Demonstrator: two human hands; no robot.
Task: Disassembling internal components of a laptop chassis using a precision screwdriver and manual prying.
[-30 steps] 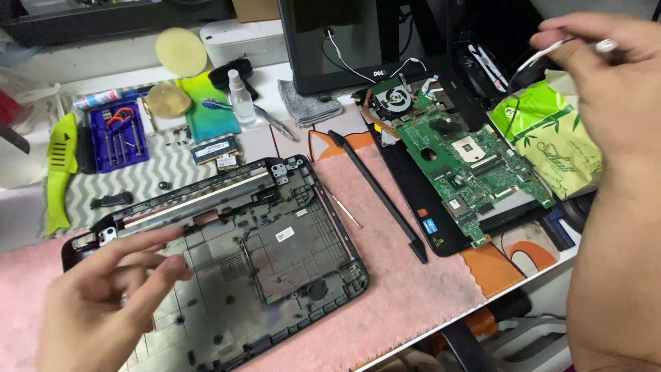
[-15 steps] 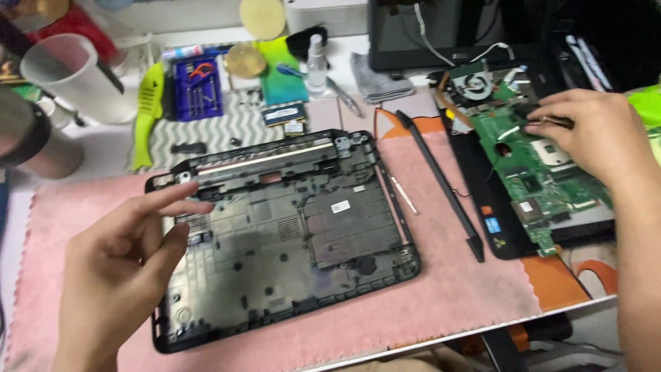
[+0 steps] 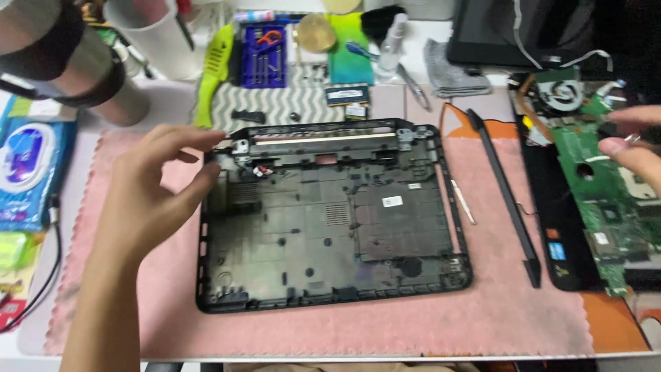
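Head view, left to right: blue wipes pack at left edge; left hand open, fingertips at upper-left corner of black laptop case, centre frame on pink mat; black strip right of case; right hand at right edge over green board, pinching something small, unclear.

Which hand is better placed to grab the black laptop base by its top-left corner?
Left. The left hand hovers open right at the top-left corner of the black laptop base. The right hand is far off, over the green motherboard, fingers pinched there.
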